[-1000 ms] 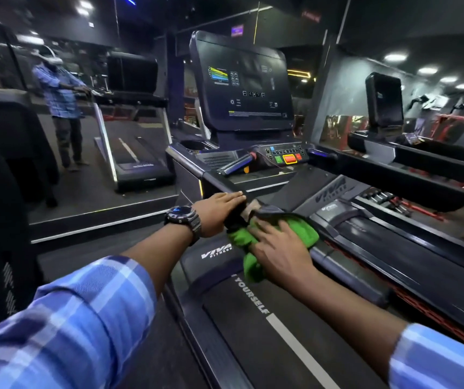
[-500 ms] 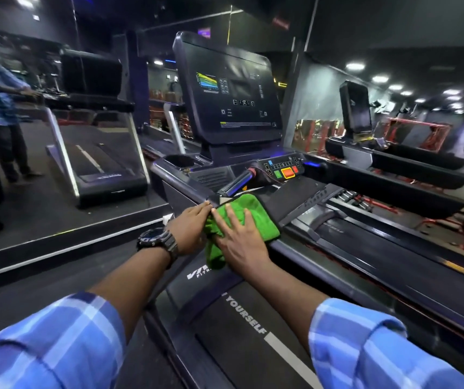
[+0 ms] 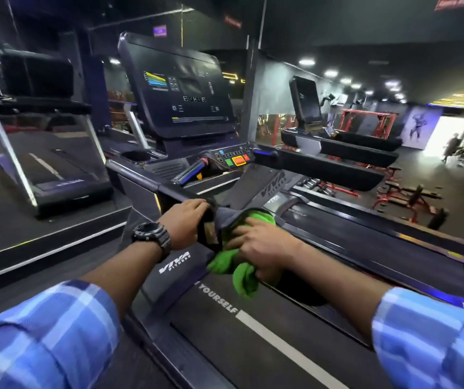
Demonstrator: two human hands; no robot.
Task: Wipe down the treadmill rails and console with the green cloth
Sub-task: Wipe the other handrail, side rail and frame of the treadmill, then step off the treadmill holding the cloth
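A black treadmill stands in front of me, its console with a dark screen up ahead and coloured buttons below it. The left rail runs from the console toward me. My left hand, a watch on its wrist, grips the near end of that rail. My right hand holds the bunched green cloth against the rail end, right beside my left hand. Part of the cloth hangs below my fingers over the belt.
The right rail crosses behind my hands. A mirror at the left shows another treadmill. A further treadmill and red weight equipment stand to the right. A raised floor step lies at my left.
The cloth was spread flat on the rail half a second ago; now it is bunched and pulled back to the rail's near end. My left hand stays on the rail.
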